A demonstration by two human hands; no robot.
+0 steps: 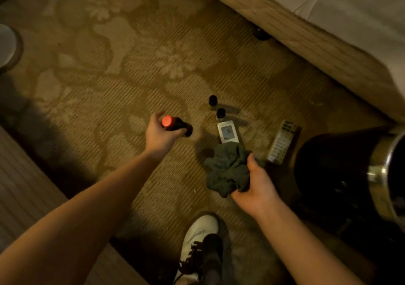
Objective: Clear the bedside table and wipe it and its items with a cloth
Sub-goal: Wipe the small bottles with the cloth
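Below, we see patterned tan carpet (pixel 131 65) as landmark. Left hand (pixel 161 134) clasps dark bottle with red cap (pixel 176 124), tilted, base just over carpet. Right hand (pixel 256 186) clutches crumpled grey-green cloth (pixel 228 168) above carpet. On carpet: two small dark-capped vials (pixel 213 100), upright; white remote with lit screen (pixel 227 132), lower end hidden by cloth; grey many-buttoned remote (pixel 282 142). White sneaker (pixel 197 241) on carpet, near edge.

One head-worn view — looking steeply down at the dim carpet (pixel 122 70), seemingly from standing height.
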